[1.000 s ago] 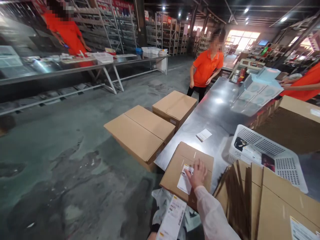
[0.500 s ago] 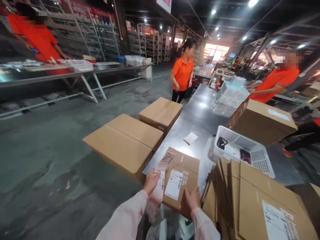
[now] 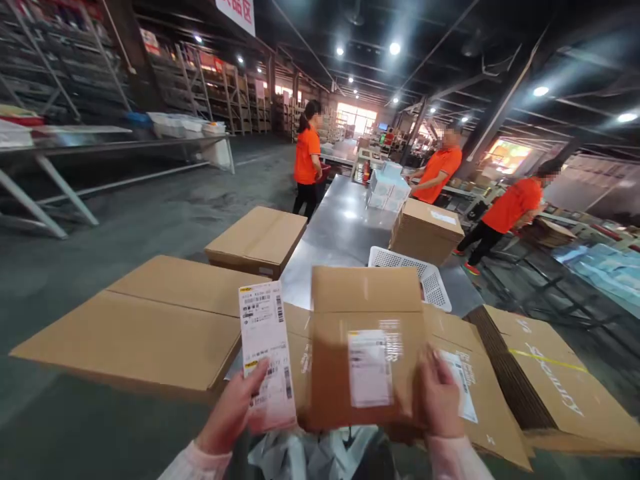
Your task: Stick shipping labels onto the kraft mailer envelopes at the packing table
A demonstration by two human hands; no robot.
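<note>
My left hand (image 3: 234, 405) is closed on a strip of printed shipping labels (image 3: 265, 327), thumb on its front. My right hand (image 3: 440, 393) grips the right edge of a flat brown cardboard carton (image 3: 367, 293), which is raised upright before me and slightly blurred. A white shipping label (image 3: 370, 368) is stuck on the carton's face. Behind and right of it lie more flat cartons (image 3: 445, 327), one bearing a label. The fingers of my right hand are partly hidden behind the carton.
A metal table (image 3: 330, 233) runs away from me, with a white perforated basket (image 3: 435, 287) on it. Large cartons (image 3: 175, 300) stand on its left. A strapped carton bundle (image 3: 555, 373) lies at right. People in orange shirts, one person (image 3: 306, 157) among them, stand farther back.
My right hand has lifted the labelled carton off the pile and moved it right, apart from the label strip. My left hand still holds the strip, now upright. The view has turned right.
</note>
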